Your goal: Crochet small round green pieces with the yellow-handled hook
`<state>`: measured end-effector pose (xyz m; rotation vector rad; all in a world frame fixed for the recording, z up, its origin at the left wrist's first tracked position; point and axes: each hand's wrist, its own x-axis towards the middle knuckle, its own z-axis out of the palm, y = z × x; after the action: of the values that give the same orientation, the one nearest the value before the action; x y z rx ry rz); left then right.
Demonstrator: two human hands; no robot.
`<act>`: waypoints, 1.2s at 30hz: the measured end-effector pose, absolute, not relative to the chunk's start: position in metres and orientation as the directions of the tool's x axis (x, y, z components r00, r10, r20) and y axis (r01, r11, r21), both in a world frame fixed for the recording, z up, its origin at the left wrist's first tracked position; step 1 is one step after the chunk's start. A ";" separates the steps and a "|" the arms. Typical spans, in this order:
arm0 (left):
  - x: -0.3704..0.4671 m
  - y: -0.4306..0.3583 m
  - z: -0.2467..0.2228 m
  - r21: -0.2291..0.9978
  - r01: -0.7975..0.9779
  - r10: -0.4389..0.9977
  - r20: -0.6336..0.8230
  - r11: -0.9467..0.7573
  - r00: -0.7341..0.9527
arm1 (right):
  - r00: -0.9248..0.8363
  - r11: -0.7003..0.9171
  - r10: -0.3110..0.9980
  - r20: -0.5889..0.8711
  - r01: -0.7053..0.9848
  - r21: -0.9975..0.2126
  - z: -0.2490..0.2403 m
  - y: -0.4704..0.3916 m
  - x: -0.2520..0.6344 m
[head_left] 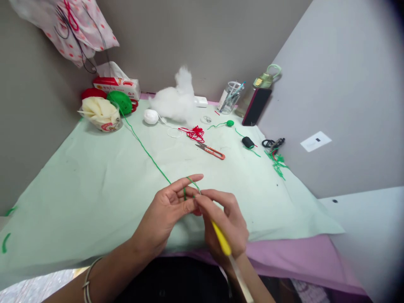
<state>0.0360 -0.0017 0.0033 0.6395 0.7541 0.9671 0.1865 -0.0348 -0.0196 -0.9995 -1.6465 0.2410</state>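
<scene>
My left hand (167, 210) is closed on green yarn (147, 152), which loops over its raised index finger and passes between the fingers. The strand runs back across the cloth to a green yarn ball (120, 102) at the back left. My right hand (225, 219) grips a crochet hook (221, 239) with a yellow handle, its thin tip by the left thumb and fingertips. Both hands meet above the front middle of the cloth. Whatever is pinched at the fingertips is too small to make out.
Orange snips (213, 151) and tangled red yarn (196, 134) lie beyond the hands. White stuffing (176, 101), a tissue box (118, 86), a tub (102, 118), a glass jar (230, 99), a phone (257, 106) and a bottle (248, 101) stand behind.
</scene>
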 end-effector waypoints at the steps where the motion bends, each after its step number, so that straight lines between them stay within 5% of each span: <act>1: 0.035 -0.001 0.003 0.714 -0.503 0.863 -0.306 0.487 0.402 | -0.028 0.636 0.682 0.731 0.517 -0.573 -0.020 -0.035 0.188; 4: 0.032 0.003 0.002 0.613 -0.530 0.807 -0.381 0.586 0.452 | 0.110 0.567 0.752 0.650 0.396 -0.722 -0.016 -0.033 0.192; 8: 0.030 0.003 0.001 0.712 -0.501 0.864 -0.329 0.492 0.381 | 0.180 0.467 0.867 0.465 0.037 -0.884 -0.007 -0.027 0.191; 15: 0.033 -0.002 0.002 0.855 -0.401 0.923 -0.201 0.328 0.328 | 0.132 0.407 0.905 0.403 0.002 -0.914 -0.009 -0.025 0.190; 24: 0.026 0.000 0.000 0.908 -0.291 0.921 -0.201 0.303 0.333 | 0.113 0.320 0.947 0.300 -0.266 -0.910 -0.010 -0.022 0.196; 28: 0.026 -0.002 0.000 0.909 -0.297 0.924 -0.186 0.290 0.333 | 0.104 0.345 0.938 0.330 -0.212 -0.914 -0.008 -0.026 0.197; 36: 0.028 -0.001 0.006 0.927 -0.277 0.945 -0.179 0.255 0.272 | 0.054 0.506 0.847 0.528 0.215 -0.835 -0.005 -0.034 0.199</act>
<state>0.0279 -0.0012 0.0055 0.9295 0.9055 1.0056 0.1985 -0.0340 -0.0052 -0.9747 -1.4737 0.6198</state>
